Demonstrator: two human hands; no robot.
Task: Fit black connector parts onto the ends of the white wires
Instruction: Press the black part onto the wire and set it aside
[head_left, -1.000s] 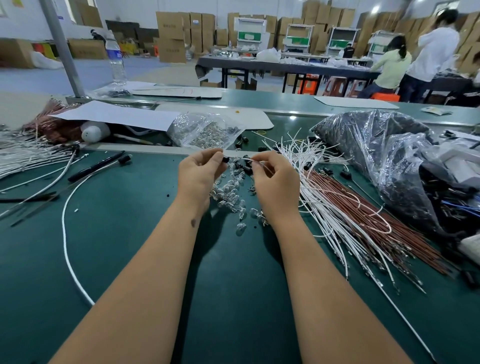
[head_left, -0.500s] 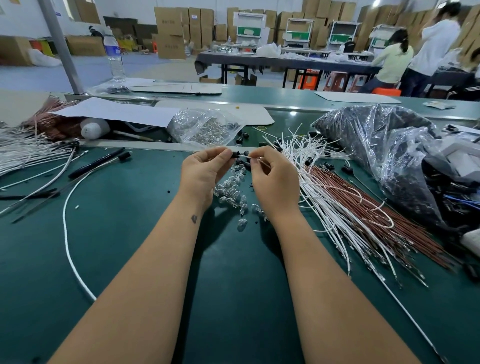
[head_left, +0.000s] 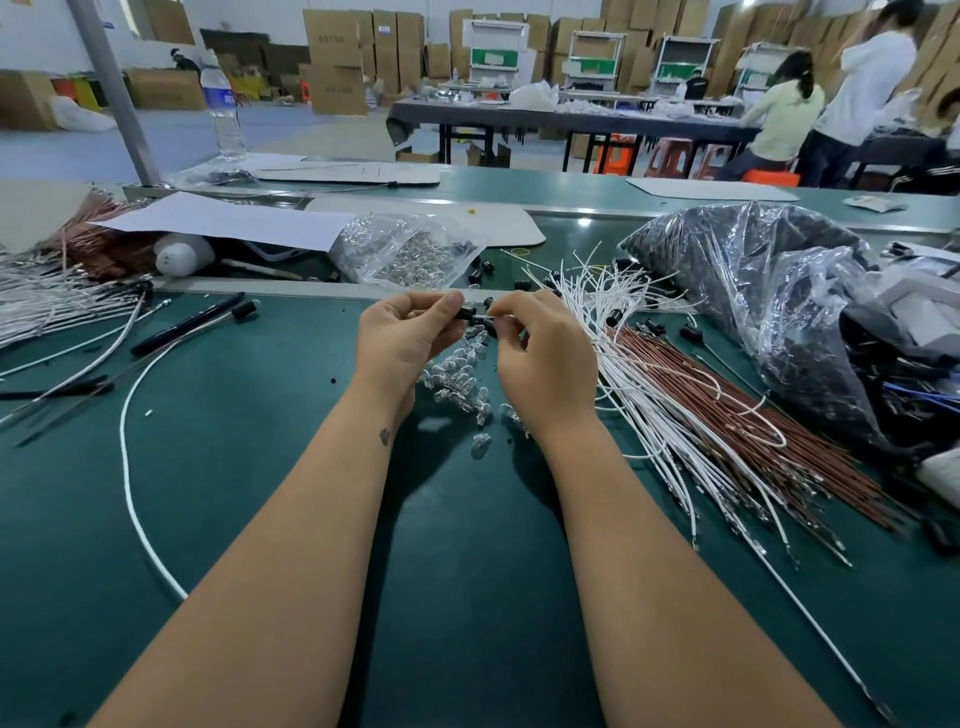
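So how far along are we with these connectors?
Done: some white wires on the left, at least one capped in black. In hand: the left hand pinches a black connector; the right hand feeds a wire end in. Left: a big bundle of white wires.

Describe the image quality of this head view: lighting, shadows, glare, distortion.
Head view: even overhead lighting; soft shadows fall on the green mat beneath the forearms; glare glints on the dark plastic bag; wide-angle distortion bows the table edges and stretches the arms; the left hand and right hand look sharp, while the black connector is too small for detail.
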